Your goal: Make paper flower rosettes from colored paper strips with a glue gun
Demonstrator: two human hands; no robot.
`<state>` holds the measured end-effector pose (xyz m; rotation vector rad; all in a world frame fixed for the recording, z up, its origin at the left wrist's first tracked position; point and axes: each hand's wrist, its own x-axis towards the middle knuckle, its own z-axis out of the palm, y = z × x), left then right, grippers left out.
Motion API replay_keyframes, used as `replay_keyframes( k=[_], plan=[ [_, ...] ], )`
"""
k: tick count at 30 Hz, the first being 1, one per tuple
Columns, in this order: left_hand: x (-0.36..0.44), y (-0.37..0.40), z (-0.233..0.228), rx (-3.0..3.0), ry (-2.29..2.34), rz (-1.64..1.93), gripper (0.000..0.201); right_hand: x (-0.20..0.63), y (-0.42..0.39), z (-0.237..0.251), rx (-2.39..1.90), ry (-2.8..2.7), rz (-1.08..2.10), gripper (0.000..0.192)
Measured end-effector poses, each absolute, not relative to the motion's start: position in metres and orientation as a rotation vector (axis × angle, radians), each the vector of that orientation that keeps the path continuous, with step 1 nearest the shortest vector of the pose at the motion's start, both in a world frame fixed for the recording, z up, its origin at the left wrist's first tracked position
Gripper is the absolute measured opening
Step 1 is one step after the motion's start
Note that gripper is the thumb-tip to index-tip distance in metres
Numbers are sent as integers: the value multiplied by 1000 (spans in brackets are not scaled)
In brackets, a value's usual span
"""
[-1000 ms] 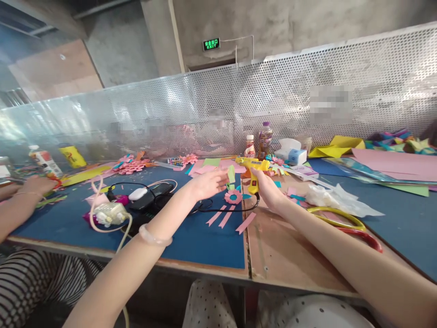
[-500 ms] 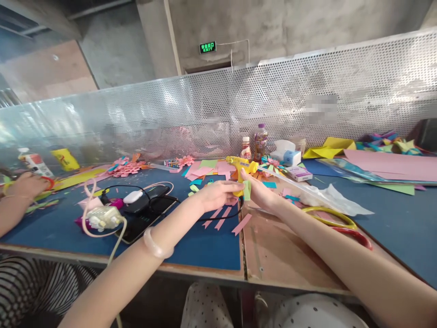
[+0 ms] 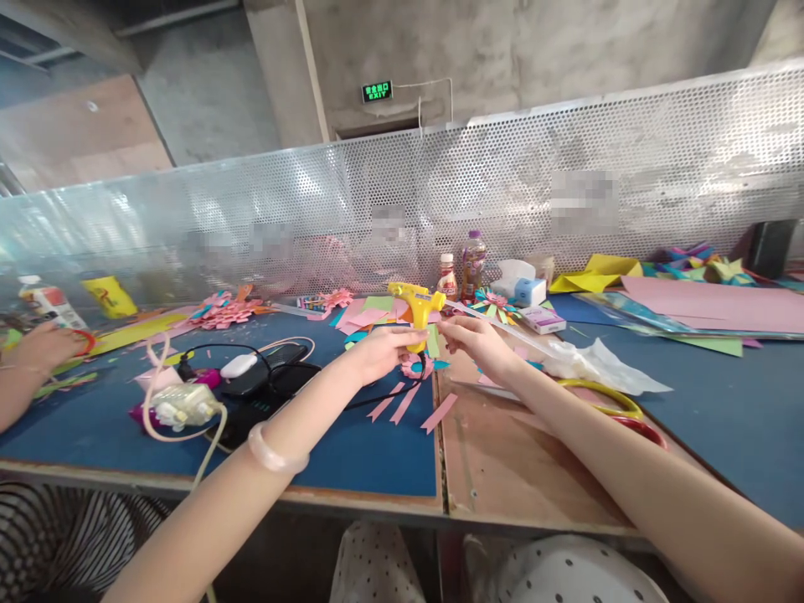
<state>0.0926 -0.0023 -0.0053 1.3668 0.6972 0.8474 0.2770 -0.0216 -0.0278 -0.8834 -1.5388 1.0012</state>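
Note:
A yellow glue gun (image 3: pixel 414 303) stands upright over the blue table mat (image 3: pixel 352 444), its black cord trailing down to the left. My left hand (image 3: pixel 380 350) is closed around the gun's handle. My right hand (image 3: pixel 472 337) pinches a small green paper strip (image 3: pixel 433 341) right beside the handle, so the two hands almost touch. A pink paper flower (image 3: pixel 415 366) lies on the mat just under them. Several loose pink strips (image 3: pixel 402 404) lie nearer to me.
A phone, a white charger (image 3: pixel 182 406) and cables lie left of centre. Yellow and red scissors (image 3: pixel 606 408) and a plastic bag (image 3: pixel 594 362) lie to the right. Bottles (image 3: pixel 472 264), a tissue box and coloured paper sit by the perforated metal screen. A co-worker's hand (image 3: pixel 41 345) rests at far left.
The glue gun was in my right hand and the green strip in my left. The hands came together, and now the left grips the gun and the right holds the strip.

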Motion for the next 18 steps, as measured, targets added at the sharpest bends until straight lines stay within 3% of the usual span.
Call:
replay_keyframes(
  k=[10, 13, 18],
  plan=[
    [83, 8, -5, 1333, 823, 934, 17, 272, -22, -29, -891, -1446, 918, 20],
    [61, 34, 5, 1280, 923, 1057, 25, 273, -20, -30, -890, -1401, 907, 22],
    [-7, 81, 34, 1165, 1076, 1328, 24, 271, -21, -29, -865, -1366, 940, 22]
  ],
)
